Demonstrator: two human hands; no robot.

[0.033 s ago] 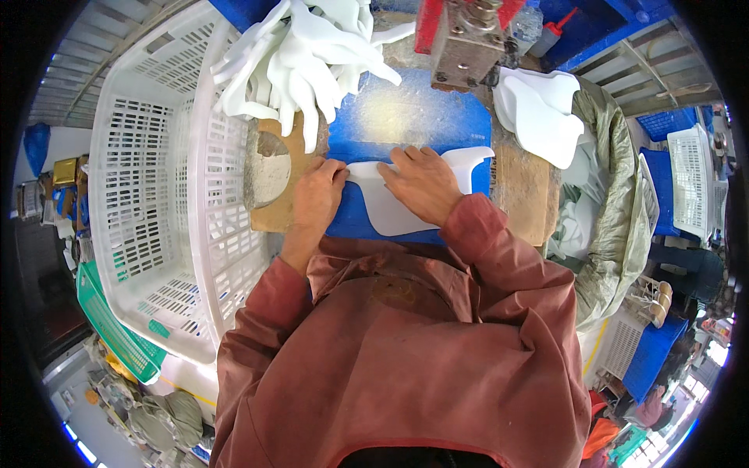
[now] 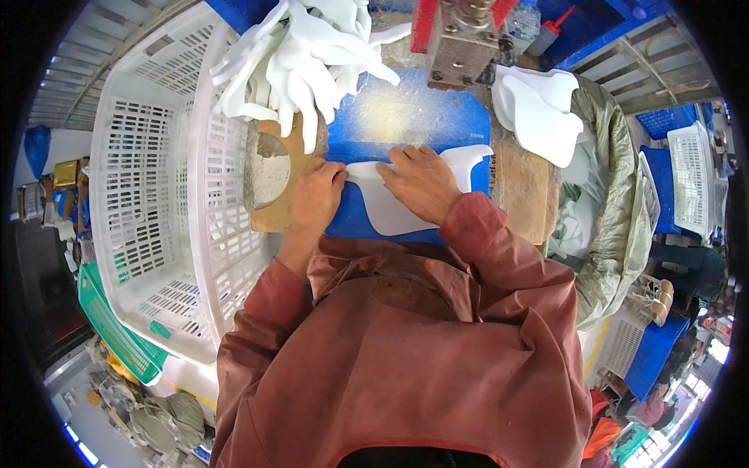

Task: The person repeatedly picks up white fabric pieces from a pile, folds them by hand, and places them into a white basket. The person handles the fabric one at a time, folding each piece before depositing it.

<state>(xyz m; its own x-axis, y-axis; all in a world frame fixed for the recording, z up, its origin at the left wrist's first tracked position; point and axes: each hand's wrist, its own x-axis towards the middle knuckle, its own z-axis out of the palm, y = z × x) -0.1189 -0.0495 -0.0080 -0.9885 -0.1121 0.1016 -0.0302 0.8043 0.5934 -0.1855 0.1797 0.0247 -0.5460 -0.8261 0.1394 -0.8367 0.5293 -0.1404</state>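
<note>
A flat white foam piece [image 2: 386, 214] with a curved outline lies on a blue cutting board [image 2: 406, 117] in front of me. My left hand [image 2: 316, 195] pinches its left edge at the board's left side. My right hand [image 2: 421, 183] lies on top of the piece with fingers spread, pressing it down. The piece's far right tip [image 2: 472, 156] sticks out past my right hand. Both sleeves are reddish brown.
A metal press head [image 2: 456, 39] hangs over the board's far edge. A heap of white cut pieces [image 2: 304, 54] lies at the back left, and a stack of white pieces [image 2: 538, 109] at the right. A white plastic crate [image 2: 156, 179] stands left, a grey-green sack [image 2: 616, 218] right.
</note>
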